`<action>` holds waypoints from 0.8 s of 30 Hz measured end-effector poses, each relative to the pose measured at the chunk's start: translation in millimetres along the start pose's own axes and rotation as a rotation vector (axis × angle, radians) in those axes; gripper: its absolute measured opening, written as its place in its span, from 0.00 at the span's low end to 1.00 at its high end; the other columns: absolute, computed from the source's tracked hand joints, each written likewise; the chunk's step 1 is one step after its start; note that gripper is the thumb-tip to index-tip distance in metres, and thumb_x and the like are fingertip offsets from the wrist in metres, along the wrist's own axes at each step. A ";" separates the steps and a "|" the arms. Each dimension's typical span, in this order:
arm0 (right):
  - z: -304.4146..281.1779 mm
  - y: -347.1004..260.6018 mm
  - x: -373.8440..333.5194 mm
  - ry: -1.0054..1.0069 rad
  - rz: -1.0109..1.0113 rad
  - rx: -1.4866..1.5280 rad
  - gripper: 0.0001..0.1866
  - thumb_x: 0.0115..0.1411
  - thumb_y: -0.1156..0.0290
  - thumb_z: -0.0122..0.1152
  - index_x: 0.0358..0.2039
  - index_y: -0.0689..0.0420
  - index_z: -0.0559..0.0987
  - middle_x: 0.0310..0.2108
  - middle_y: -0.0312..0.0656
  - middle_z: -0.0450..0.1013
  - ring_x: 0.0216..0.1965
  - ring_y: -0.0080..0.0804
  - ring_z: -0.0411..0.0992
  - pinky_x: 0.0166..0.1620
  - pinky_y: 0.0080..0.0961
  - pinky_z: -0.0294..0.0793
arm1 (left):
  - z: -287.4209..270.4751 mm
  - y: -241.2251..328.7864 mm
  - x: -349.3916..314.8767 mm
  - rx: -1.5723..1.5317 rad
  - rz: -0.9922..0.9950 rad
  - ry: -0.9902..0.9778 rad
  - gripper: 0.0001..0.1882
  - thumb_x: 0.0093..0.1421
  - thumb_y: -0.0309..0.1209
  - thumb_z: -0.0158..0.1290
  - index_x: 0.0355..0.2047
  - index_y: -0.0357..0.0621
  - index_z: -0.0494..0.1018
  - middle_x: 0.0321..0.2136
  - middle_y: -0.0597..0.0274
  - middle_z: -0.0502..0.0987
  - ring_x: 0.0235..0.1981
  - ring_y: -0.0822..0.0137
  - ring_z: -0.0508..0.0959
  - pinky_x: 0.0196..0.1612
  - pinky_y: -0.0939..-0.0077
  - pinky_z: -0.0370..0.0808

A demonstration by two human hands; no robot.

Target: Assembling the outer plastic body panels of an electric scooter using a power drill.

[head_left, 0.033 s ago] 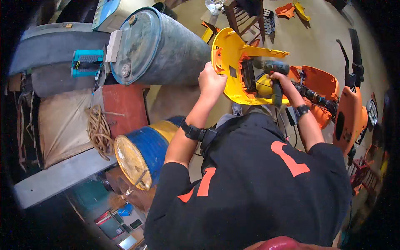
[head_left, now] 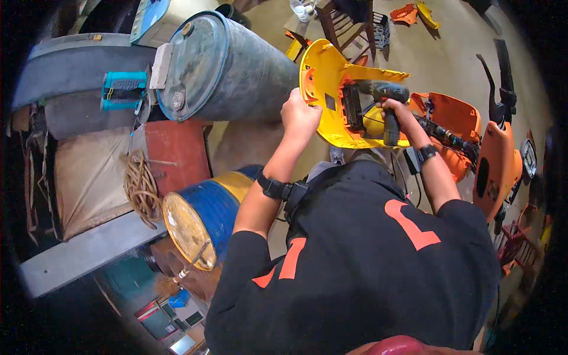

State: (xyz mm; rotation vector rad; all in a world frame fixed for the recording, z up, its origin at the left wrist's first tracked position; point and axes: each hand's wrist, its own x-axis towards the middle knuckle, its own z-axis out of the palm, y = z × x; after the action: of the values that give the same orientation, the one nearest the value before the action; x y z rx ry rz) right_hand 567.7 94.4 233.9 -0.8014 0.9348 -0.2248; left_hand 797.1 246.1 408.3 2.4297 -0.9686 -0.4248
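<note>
My left hand (head_left: 301,120) is closed on the left rim of a large curved yellow plastic panel (head_left: 326,74), which looks like part of a scooter's bodywork. In my right hand (head_left: 397,112) is a dark cordless drill (head_left: 389,91), gripped by its handle. Its nose points left, at the black fitting (head_left: 352,106) on the panel's inner side. Where the tip meets the fitting is too small to make out. Close by on the right stands a partly stripped scooter with orange panels (head_left: 455,115) and exposed black wiring.
A big blue-grey drum (head_left: 254,71) lies left of the panel, with a blue and yellow drum (head_left: 204,207) nearer me. Coiled rope (head_left: 141,183) hangs farther left. A wooden chair (head_left: 349,26) and loose orange (head_left: 405,15) and yellow pieces (head_left: 428,16) are beyond. The scooter's handlebar (head_left: 506,89) rises at right.
The drill has tilted and shifted slightly, its body a little higher with my right hand. My left hand and the yellow panel are almost unchanged.
</note>
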 end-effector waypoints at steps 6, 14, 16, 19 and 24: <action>5.0 6.3 33.0 -0.005 0.034 0.101 0.15 0.50 0.62 0.54 0.34 0.59 0.78 0.20 0.35 0.71 0.21 0.24 0.68 0.26 0.21 0.68 | -2.7 1.0 -5.6 -0.035 0.025 0.010 0.16 0.44 0.27 0.59 0.36 0.41 0.71 0.31 0.47 0.79 0.36 0.47 0.79 0.42 0.58 0.75; 1.8 18.8 41.9 -0.084 0.079 0.142 0.15 0.51 0.62 0.55 0.34 0.59 0.77 0.23 0.35 0.73 0.22 0.25 0.70 0.29 0.21 0.70 | -0.9 1.0 -5.7 -0.004 0.033 0.003 0.17 0.45 0.26 0.59 0.37 0.40 0.71 0.32 0.46 0.79 0.37 0.47 0.79 0.43 0.58 0.75; 10.7 16.4 38.4 -0.076 0.066 0.156 0.14 0.51 0.63 0.55 0.34 0.59 0.77 0.23 0.35 0.73 0.22 0.24 0.70 0.29 0.21 0.71 | -0.8 -0.6 -5.6 -0.015 0.047 0.004 0.17 0.45 0.26 0.59 0.37 0.40 0.71 0.32 0.46 0.79 0.37 0.47 0.79 0.43 0.58 0.75; 13.2 10.6 35.0 -0.083 0.060 0.142 0.13 0.51 0.64 0.56 0.34 0.58 0.77 0.22 0.35 0.72 0.22 0.24 0.69 0.29 0.21 0.71 | -2.1 3.8 -5.7 -0.008 0.041 0.004 0.17 0.45 0.26 0.58 0.37 0.40 0.71 0.32 0.46 0.79 0.37 0.47 0.79 0.43 0.58 0.75; 21.4 5.5 25.7 -0.043 0.049 0.165 0.13 0.52 0.64 0.53 0.34 0.59 0.76 0.21 0.34 0.70 0.22 0.21 0.68 0.28 0.17 0.69 | -3.4 4.5 -5.5 0.016 0.052 -0.007 0.17 0.45 0.26 0.58 0.37 0.40 0.71 0.32 0.46 0.79 0.37 0.47 0.79 0.43 0.58 0.75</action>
State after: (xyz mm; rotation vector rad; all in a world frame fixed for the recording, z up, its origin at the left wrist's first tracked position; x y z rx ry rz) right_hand 599.1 96.5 221.0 -0.6287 0.8821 -0.2376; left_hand 792.2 248.3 414.2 2.4133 -1.0394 -0.4087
